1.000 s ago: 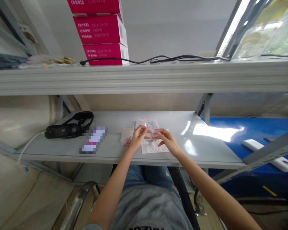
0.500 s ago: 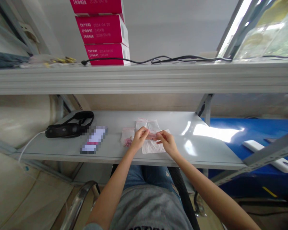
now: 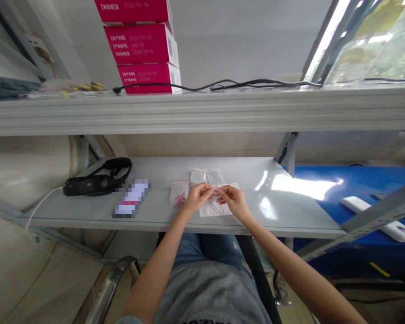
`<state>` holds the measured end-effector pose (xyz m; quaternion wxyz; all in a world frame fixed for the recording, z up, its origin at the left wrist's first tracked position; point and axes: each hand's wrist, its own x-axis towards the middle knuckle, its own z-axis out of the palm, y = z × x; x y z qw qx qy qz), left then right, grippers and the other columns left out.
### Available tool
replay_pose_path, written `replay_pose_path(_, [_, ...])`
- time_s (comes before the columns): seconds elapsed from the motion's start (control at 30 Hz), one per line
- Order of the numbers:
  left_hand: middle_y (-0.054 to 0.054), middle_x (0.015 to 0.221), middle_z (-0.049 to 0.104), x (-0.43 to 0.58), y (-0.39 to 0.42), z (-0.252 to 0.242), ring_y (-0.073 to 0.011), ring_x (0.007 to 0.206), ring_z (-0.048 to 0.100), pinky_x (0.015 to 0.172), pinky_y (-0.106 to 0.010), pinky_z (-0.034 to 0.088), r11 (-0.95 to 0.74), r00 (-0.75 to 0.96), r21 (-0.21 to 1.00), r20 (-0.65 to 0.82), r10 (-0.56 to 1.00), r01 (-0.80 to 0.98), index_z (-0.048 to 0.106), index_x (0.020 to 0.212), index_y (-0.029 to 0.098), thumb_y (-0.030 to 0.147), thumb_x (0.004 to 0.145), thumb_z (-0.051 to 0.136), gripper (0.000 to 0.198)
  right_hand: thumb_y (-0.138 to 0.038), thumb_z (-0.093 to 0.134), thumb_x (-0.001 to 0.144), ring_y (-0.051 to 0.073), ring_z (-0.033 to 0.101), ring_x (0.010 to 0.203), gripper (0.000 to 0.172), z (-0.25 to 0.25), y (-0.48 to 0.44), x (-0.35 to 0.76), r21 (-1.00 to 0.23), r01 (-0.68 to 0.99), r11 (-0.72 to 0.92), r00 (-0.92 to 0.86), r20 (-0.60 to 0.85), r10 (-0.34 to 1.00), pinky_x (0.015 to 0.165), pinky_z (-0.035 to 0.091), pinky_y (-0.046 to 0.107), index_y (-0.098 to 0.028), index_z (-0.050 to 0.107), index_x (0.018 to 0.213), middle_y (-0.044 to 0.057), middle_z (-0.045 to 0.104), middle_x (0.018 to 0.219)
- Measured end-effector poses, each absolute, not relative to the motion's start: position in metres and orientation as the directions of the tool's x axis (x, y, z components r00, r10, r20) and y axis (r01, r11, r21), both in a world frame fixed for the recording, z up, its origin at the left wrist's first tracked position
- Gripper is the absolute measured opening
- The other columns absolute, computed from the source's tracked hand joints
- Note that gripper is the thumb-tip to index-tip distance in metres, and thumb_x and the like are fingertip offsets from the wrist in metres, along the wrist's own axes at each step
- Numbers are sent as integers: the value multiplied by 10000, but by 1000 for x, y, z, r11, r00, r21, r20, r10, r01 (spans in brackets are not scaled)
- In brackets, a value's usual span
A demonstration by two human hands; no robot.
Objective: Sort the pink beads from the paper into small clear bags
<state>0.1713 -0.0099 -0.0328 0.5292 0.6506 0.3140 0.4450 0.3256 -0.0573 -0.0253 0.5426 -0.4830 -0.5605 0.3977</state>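
My left hand (image 3: pixel 200 196) and my right hand (image 3: pixel 232 198) are close together over the shelf table, thumbs and fingertips pinched. Between them they hold a small clear plastic bag (image 3: pixel 215 192) with a pinkish tint, mostly covered by the fingers. Beneath the hands lies a white, crinkled sheet or bag (image 3: pixel 213 209). Left of my left hand, a clear zip bag (image 3: pixel 179 187) has small pink and red pieces (image 3: pixel 180 200) at its lower end. Just beyond the hands are flat clear zip bags (image 3: pixel 198 174).
A pixelated phone-like screen (image 3: pixel 132 198) and a black headset (image 3: pixel 96 182) with a white cable are on the table's left. Above runs a shelf (image 3: pixel 202 112) bearing pinkish-red boxes (image 3: pixel 140 44) and a black cable (image 3: pixel 243 83). A white device (image 3: pixel 361 208) rests on the blue surface at right.
My two hands have drawn closer together on the small bag, so less of it shows between the fingers. The view has tipped slightly.
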Motion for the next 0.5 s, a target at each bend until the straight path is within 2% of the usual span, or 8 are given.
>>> replay_pose_path(0.2, [-1,689,571,169,-9,-33,-106,616,559,572,-228,512,-288,419,957,272,866,-27,581,770,140,457,756,582,317,-567,558,745,160,621,539,419,-25,-59,326,-959,172,226,56,239,969,549,524,288,-156,607,808,42,647,605])
replay_pose_path(0.37, [-29,730,609,171,-11,-33,-130,661,586,574,-235,514,-282,426,959,264,866,-21,598,826,134,447,744,598,323,-557,546,756,149,608,518,418,-24,-60,325,-939,231,256,29,270,962,514,505,270,-157,625,848,52,665,672])
replay_pose_path(0.5, [-31,709,613,170,-13,-29,-131,649,587,570,-233,507,-302,461,953,265,847,7,600,796,136,430,742,605,299,-530,523,785,140,591,496,369,-24,-60,325,-919,281,275,16,291,957,511,484,261,-171,608,808,30,641,628])
